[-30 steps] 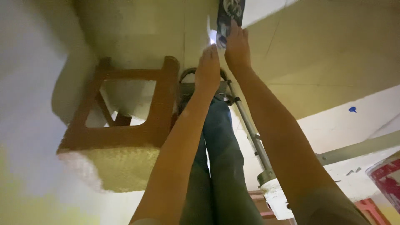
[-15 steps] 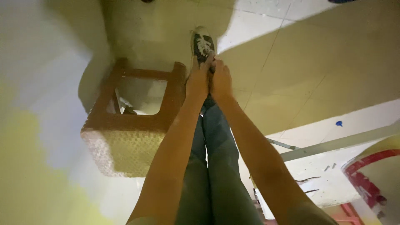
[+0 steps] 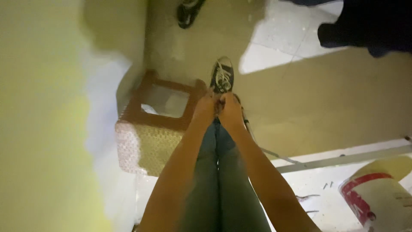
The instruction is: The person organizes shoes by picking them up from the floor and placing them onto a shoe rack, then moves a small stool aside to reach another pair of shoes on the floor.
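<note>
Both hands, left hand [image 3: 205, 107] and right hand [image 3: 230, 108], met at the ankle just behind the dark shoe [image 3: 222, 76] on the floor; whether the fingers pinched the laces I cannot tell. A woven stool [image 3: 148, 139] stood just beside the legs, a bucket [image 3: 377, 197] well apart.

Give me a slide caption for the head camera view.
Both hands, left hand and right hand, meet at the laces of a dark sneaker beside a woven stool.

Stool [image 3: 148, 129] crowds the left of the shoe [image 3: 222, 76]; bare floor [image 3: 309, 99] lies open right, bucket [image 3: 377, 193] well apart
</note>
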